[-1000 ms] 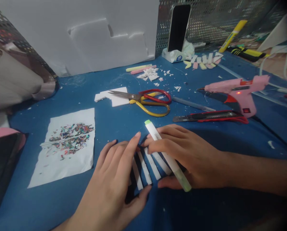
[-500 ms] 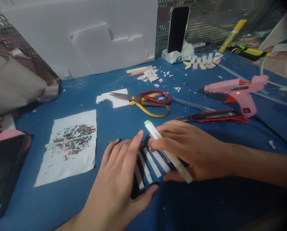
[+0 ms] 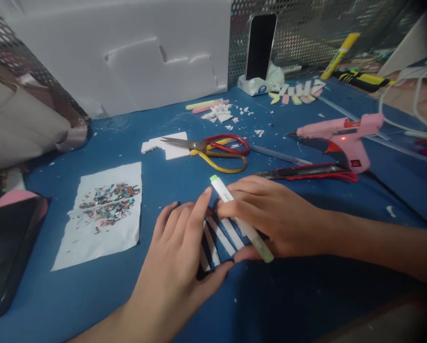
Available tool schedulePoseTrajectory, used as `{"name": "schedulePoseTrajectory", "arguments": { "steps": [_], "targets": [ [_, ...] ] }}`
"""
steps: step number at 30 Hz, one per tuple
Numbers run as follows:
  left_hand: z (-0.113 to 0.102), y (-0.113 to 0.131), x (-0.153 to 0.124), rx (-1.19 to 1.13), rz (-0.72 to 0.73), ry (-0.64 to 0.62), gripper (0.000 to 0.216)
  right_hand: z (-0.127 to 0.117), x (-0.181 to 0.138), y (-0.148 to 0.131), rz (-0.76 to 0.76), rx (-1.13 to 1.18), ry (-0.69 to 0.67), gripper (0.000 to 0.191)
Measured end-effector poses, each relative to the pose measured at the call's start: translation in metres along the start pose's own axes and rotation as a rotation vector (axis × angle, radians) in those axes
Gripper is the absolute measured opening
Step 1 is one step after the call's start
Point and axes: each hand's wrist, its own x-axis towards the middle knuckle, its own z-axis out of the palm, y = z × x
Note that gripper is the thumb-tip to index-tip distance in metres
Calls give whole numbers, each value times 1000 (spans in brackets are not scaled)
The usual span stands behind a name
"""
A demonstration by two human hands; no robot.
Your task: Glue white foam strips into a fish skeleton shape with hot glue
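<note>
Several narrow white strips [image 3: 220, 237] lie side by side between my hands, slightly fanned, with dark gaps between them. My left hand [image 3: 179, 247] curves round their left side, fingers at the far ends and thumb along the near ends. A dark patch shows inside its grip; I cannot tell what it is. My right hand [image 3: 267, 214] is closed on a white marker [image 3: 247, 228] with a green tip end, slanting across the hand. Its fingers and thumb also touch the strips from the right, and the thumbs nearly meet at the near ends.
Beyond the hands lie scissors [image 3: 199, 146], a red utility knife [image 3: 306, 171] and a pink glue gun [image 3: 345, 133] with a lit red light. On the left are a paper with colourful flakes [image 3: 66, 247] and a phone [image 3: 9, 252]. Another phone [image 3: 260, 47] stands at the back.
My right hand and the marker have shifted a little to the left. The white strips between my hands sit closer together. The view has moved slightly.
</note>
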Motion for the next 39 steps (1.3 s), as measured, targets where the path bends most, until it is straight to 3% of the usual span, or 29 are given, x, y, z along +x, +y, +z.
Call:
{"name": "schedulePoseTrajectory", "arguments": {
  "steps": [8,17,26,39],
  "targets": [
    [0,-2,2,2,8,-5,88,-3,-1,2,-20,6,16,50],
    [-4,-12,-8,1,-40,-27,99,-7,-3,3,-38,-32,-14,50],
    [-7,-16,-12,54,2,12,78,-6,-2,3,-50,-36,17,43],
    [-5,-18,-13,49,13,13,76,-6,-2,3,-40,-36,7,48]
  ]
}}
